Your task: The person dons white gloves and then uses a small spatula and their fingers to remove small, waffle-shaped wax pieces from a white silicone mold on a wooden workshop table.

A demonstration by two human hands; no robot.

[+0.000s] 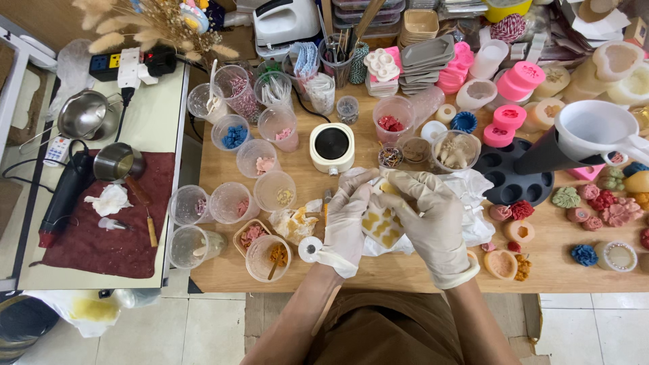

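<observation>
Both of my hands wear pale rubber gloves. My left hand [347, 220] grips the left side of a small white mould [380, 226] filled with yellow wax shapes. My right hand [429, 220] curls over the mould's top right, fingertips pressing on its upper edge. The mould is held just above the wooden table [338, 274], over crumpled white plastic [481, 203].
Several clear plastic cups [274, 191] with coloured bits stand to the left. A small round heater [332, 147] sits behind my hands. A dark baking tray [508, 177], pink moulds [512, 116] and wax flowers [604, 203] lie to the right. Metal pots [84, 115] rest on a side table.
</observation>
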